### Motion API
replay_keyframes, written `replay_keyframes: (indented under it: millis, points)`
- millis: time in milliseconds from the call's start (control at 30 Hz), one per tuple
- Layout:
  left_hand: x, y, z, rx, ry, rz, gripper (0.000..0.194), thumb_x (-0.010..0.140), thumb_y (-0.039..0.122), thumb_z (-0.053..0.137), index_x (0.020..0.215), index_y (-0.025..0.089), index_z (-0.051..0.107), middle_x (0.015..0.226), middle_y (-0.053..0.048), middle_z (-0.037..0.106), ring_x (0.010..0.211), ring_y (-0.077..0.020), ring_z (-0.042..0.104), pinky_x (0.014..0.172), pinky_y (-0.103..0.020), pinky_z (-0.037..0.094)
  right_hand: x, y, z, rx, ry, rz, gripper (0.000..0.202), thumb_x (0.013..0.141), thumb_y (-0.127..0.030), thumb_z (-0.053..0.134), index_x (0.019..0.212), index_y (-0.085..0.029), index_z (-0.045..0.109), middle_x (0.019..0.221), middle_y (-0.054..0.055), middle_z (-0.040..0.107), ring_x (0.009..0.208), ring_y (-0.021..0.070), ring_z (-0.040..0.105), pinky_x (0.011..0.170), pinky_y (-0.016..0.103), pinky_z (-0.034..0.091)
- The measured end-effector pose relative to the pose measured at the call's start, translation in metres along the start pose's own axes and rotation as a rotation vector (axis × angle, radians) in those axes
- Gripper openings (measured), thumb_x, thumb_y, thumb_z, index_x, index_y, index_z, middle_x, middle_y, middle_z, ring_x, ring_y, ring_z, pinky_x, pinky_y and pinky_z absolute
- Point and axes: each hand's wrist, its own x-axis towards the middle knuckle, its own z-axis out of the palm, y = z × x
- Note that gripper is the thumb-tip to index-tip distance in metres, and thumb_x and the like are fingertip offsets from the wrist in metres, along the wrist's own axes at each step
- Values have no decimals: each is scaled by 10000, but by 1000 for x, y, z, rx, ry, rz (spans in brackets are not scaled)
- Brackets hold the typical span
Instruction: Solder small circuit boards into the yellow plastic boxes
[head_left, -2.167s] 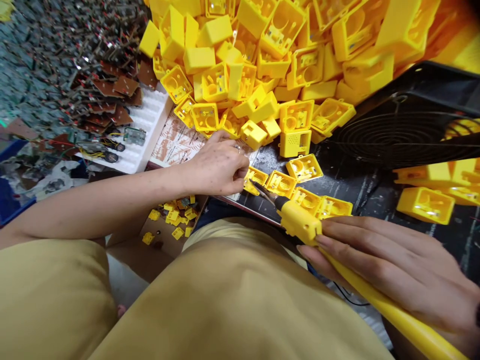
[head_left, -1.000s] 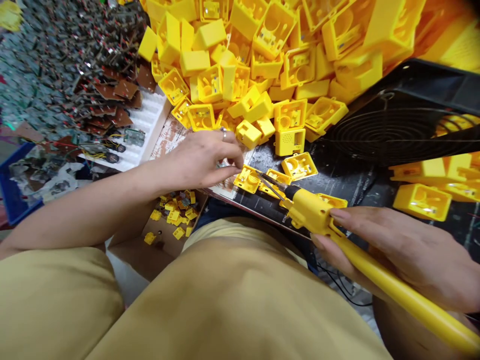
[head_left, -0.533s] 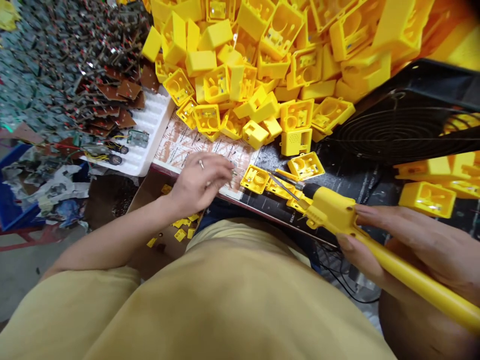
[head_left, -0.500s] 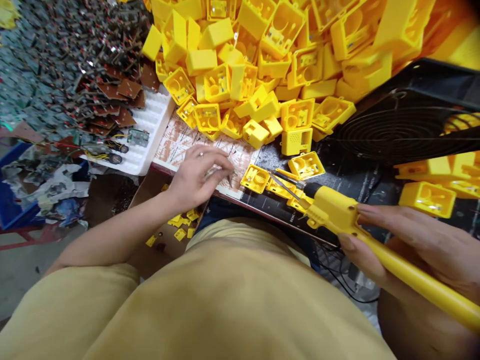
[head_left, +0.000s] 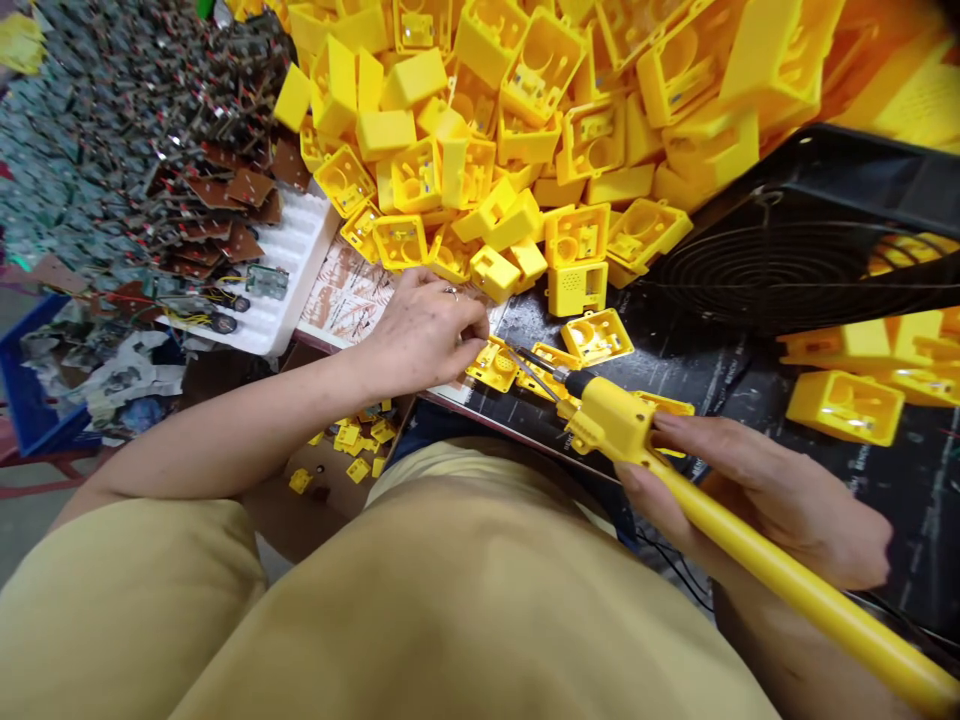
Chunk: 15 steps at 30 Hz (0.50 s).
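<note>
Two bare hands at a black worktop (head_left: 671,340). Right hand (head_left: 772,490) has its grip closed round a long yellow soldering iron (head_left: 611,420), boxy plastic head, black collar, thin dark metal tip, slim metal rod alongside. Iron's long axis runs diagonally, rear end at lower right, tip pointing up-left to the leftmost small open yellow plastic shell (head_left: 491,370), near the worktop's front edge. Tip sits over that shell's right part. Left hand (head_left: 431,335), ring on one finger, is at the shell's upper left corner, fingers curled in, narrow; can't tell whether anything is pinched there.

Versus half a second ago: left hand was lower and apart from the shell, over the brown-and-white printed sheet (head_left: 349,290); now it's up beside the shell. Iron has come further left, tip past the shell's right side instead of just at it. View shifted a bit too.

Hidden/unclear: shell's upper left corner is behind the left fingers; second yellow plastic shell (head_left: 553,358) partly covered by the iron. Contact between tip and shell too small to make out. Iron's rear runs to the frame edge; black fan with wire guard (head_left: 772,265) cut off at right
</note>
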Motion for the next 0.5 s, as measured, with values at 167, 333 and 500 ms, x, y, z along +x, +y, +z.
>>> replay_keyframes:
  millis: [167, 333, 500]
  points:
    - [7, 5, -5, 118, -60, 59, 235, 854, 258, 491, 810, 192, 712, 760, -41, 711, 831, -217, 622, 908, -435, 381, 11, -6, 8, 28, 23, -80, 295, 786, -117, 768, 1019, -199, 606, 821, 9, 694, 698, 146, 702, 660, 229, 623]
    - [14, 7, -6, 230, -88, 119, 224, 832, 230, 497, 760, 196, 706, 738, -35, 698, 796, -208, 604, 890, -428, 389, 12, -8, 13, -13, 18, -108, 225, 803, -127, 750, 935, -210, 588, 774, -7, 690, 694, 141, 704, 659, 208, 612]
    - [17, 6, -6, 230, -86, 144, 209, 809, 237, 515, 739, 199, 708, 689, -34, 660, 798, -211, 589, 901, -422, 393, 19, -14, 10, -82, -58, -195, 284, 762, -125, 793, 952, -199, 596, 804, 17, 711, 707, 154, 700, 660, 252, 613]
